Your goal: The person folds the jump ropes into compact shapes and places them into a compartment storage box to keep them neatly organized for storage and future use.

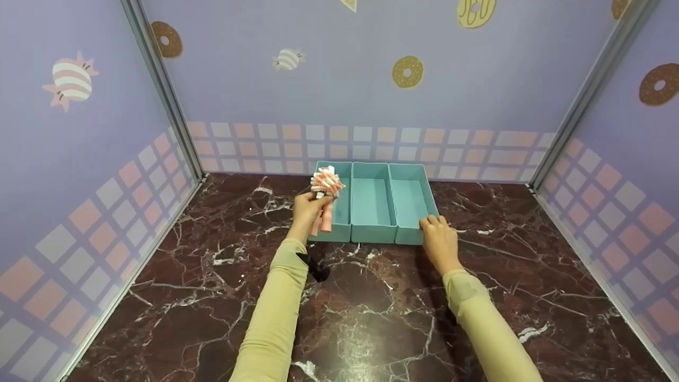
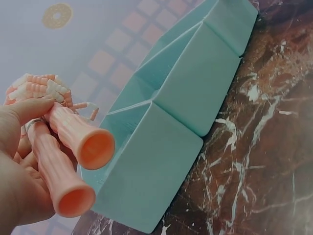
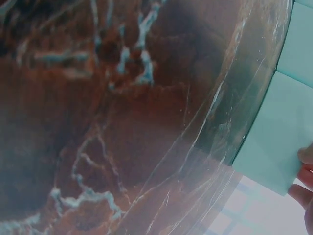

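My left hand (image 1: 306, 212) grips a folded beaded jump rope (image 1: 328, 182) over the front of the left box. Its pink and white beads are bunched above the thumb. Two pink flared handles (image 2: 80, 137) hang below, side by side, their hollow ends toward the left wrist camera. Three light-blue open boxes stand side by side: a left box (image 1: 339, 233), a middle box (image 1: 374, 234) and a right box (image 1: 411, 235). With thumb and fingers, my right hand (image 1: 441, 241) holds the right box at its front right corner.
A dark red marbled tabletop (image 1: 366, 307) lies under the boxes. Behind them stands a lilac wall (image 1: 339, 95) with a checked border, and side walls close in left and right. Something black (image 1: 316, 268) hangs by the left sleeve.
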Demonstrator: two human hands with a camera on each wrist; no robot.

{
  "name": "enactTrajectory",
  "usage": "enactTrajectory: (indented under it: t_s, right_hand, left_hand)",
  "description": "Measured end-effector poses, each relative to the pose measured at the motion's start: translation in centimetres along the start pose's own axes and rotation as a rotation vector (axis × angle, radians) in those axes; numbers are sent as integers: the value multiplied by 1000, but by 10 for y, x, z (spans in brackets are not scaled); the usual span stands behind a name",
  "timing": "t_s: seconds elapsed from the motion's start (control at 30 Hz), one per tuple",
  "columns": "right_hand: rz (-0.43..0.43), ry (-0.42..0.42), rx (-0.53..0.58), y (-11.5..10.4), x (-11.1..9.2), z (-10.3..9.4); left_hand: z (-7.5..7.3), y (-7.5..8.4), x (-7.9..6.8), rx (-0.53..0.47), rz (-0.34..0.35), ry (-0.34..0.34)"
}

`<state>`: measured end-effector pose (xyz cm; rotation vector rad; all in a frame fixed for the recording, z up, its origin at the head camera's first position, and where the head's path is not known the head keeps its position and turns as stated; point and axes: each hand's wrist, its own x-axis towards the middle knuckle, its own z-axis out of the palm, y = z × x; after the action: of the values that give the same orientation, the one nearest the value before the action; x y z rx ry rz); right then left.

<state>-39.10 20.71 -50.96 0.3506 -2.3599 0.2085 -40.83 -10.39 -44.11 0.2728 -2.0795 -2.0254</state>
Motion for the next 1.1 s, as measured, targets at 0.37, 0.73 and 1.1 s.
enactTrajectory:
  t_s: [0.37, 0.73, 1.1]
  right_hand:
    - [15, 1, -2, 4, -2, -1]
    - [-2, 2, -7, -1, 2, 3]
    - [26, -17, -16, 0, -1, 2]
  left_hand:
    - [10, 10, 13, -87, -25, -11]
    - [6, 22, 26, -50, -22, 6]
    - [10, 22, 34, 3, -67, -66]
